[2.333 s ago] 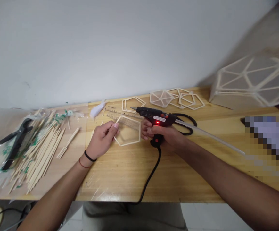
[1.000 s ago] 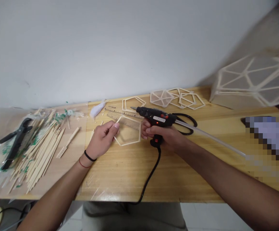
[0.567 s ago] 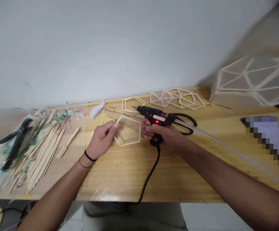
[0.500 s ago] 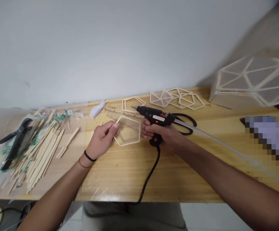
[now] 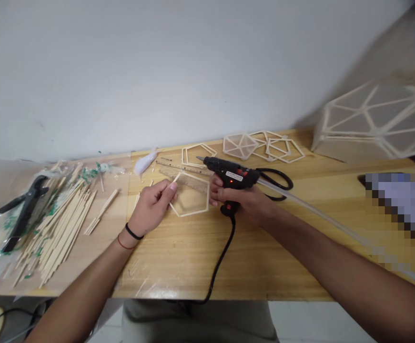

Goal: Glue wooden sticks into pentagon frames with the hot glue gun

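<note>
My right hand (image 5: 239, 195) is wrapped round the handle of a black hot glue gun (image 5: 228, 170), whose nozzle points left and whose small red light is on. A long clear glue stick (image 5: 310, 208) runs out of its back end. Between thumb and fingers, my left hand (image 5: 157, 202) pinches a pentagon frame of thin wooden sticks (image 5: 195, 213) at its left side. The gun's nozzle is above and beyond the frame, apart from it. A transparent ruler (image 5: 187, 181) lies behind and partly under the frame.
Many wooden sticks (image 5: 67, 233) and black-handled cutters (image 5: 25, 214) lie on plastic at the left. More stick frames (image 5: 286, 150) and a covered pentagon (image 5: 240, 145) rest by the wall. A large covered stick structure (image 5: 375, 124) stands at the right, near a blurred-out device (image 5: 403, 200).
The glue gun has tilted very slightly in my right hand, its rear end and cord shifting a little. My left hand and the pentagon frame stay in place.
</note>
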A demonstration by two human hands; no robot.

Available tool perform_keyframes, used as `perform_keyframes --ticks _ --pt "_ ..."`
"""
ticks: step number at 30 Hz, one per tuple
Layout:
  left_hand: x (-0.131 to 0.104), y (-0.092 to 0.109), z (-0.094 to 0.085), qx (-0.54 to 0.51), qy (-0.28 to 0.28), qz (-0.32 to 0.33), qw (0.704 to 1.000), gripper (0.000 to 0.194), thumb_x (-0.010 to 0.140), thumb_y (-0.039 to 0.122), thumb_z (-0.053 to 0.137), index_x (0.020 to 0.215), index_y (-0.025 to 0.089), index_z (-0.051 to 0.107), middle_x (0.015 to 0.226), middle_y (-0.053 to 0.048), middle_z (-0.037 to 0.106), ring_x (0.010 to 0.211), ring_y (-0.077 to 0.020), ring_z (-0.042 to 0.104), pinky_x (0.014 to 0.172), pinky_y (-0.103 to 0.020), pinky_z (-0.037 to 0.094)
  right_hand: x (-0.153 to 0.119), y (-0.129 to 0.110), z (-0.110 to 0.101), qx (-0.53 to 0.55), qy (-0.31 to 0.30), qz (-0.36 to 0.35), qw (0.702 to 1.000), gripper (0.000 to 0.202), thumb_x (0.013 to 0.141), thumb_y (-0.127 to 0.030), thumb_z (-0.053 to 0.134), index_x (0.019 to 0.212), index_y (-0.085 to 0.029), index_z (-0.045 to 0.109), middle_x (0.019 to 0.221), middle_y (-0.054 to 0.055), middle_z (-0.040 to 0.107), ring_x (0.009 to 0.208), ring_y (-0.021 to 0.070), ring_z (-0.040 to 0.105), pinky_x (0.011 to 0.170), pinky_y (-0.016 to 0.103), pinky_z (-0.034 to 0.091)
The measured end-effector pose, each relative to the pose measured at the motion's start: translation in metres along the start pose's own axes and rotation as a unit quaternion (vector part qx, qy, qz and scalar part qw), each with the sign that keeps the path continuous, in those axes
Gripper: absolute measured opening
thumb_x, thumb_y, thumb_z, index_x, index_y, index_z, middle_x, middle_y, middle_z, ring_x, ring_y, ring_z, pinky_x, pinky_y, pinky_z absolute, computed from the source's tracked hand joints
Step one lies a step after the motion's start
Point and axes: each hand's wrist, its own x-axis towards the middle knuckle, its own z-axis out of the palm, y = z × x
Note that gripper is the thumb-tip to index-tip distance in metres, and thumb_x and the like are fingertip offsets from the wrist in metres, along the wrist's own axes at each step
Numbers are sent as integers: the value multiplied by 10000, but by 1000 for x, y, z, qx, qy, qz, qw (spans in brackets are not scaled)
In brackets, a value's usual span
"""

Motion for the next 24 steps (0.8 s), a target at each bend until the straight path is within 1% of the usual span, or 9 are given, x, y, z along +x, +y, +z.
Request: perform_keyframes --ticks 7,14,20,24 --pt "1 -2 1 -6 0 4 1000 493 1068 540 507 720 203 599 560 50 500 526 -119 449 570 -279 360 1 0 1 22 -11 -1 1000 256 721 -174 825 800 -216 585 719 -45 506 639 120 453 636 292 404" --pt "1 -2 1 -8 -1 5 1000 515 1060 579 505 715 206 591 562 45 506 531 -124 459 555 -279 356 1 0 0 -1 10 -3 1000 220 719 -183 794 791 -220 589 695 -47 494 614 122 435 619 301 388" --pt "1 -3 1 -13 -2 2 1000 516 1059 588 506 724 206 596 561 45 505 535 -124 467 546 -275 354 1 -3 7 12 27 -6 1000 220 690 -184 785 757 -221 579 659 -55 470 585 115 391 587 301 368" --pt "1 -4 1 -11 -1 6 1000 512 1062 571 509 714 205 592 559 45 505 533 -120 462 551 -274 357 2 -3 8 17 30 -5 999 209 696 -186 775 750 -221 577 634 -60 456 575 113 374 581 298 356"
